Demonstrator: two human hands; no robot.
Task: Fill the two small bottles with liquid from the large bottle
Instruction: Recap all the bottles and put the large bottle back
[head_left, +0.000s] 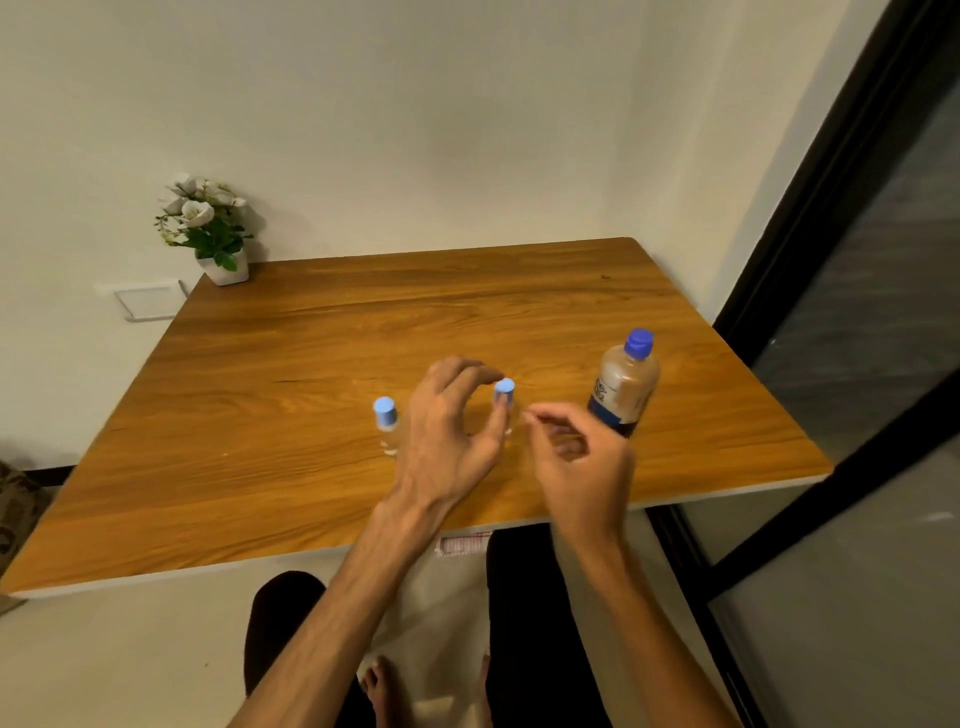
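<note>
The table (311, 364) has a wood-grain top, warm brown, smooth with a soft satin sheen, and a pale band along its near edge. The two small bottles (387, 428) look like clear, glossy plastic with smooth light-blue plastic caps (385, 410). The large bottle (623, 387) near the right edge is transparent plastic, shiny, with a ribbed darker-blue plastic cap (639, 344) and a dark glossy label (605, 415). At the far left corner, a matt white pot (224, 270) holds flowers (200, 218) whose material cannot be told.
</note>
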